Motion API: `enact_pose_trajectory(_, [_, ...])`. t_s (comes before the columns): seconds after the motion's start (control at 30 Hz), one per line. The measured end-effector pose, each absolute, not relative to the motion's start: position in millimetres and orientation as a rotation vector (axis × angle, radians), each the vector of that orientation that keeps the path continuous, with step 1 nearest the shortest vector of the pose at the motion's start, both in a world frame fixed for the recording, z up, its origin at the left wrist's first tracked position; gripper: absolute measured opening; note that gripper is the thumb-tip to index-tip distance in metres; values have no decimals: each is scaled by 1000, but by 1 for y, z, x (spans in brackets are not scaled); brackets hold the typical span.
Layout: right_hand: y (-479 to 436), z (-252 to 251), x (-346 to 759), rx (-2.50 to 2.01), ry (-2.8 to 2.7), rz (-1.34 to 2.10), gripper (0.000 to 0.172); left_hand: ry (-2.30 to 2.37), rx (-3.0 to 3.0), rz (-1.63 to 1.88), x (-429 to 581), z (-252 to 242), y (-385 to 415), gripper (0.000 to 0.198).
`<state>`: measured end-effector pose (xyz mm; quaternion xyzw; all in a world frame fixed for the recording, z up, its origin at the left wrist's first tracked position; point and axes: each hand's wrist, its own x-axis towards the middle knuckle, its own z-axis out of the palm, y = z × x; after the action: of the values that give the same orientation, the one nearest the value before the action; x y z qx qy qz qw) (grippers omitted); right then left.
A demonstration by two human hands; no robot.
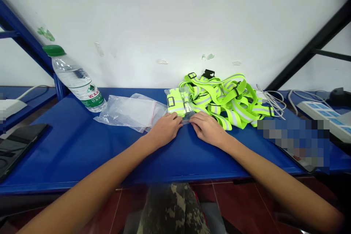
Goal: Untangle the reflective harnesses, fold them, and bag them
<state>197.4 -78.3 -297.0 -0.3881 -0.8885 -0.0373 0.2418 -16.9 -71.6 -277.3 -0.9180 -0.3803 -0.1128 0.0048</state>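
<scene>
My left hand (164, 129) and right hand (208, 128), fingers curled, pinch the near edge of the bagged strap (178, 104) on the worktop (82, 146). I judge it light and soft, film slippery; best gripped at corners.

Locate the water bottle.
In the head view, the water bottle sits at the far left back of the blue table, just left of the clear plastic bags.

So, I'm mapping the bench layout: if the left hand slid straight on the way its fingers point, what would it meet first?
The left hand would meet the bagged strap, right at its fingertips; behind that, probably the strap pile, though depth is unclear.
</scene>
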Motion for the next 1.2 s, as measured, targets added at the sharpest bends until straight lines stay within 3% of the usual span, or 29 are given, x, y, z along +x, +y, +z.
enact_pose_trajectory(0.77, [-85,-296,187,-918,-2415,-127,23,-1296,-2960,-404,-32,-277,-81,33])
enact_pose_trajectory(1.2, [-85,-297,186,-1006,-2478,-149,20,-1283,-2747,11,-18,-261,-99,30])
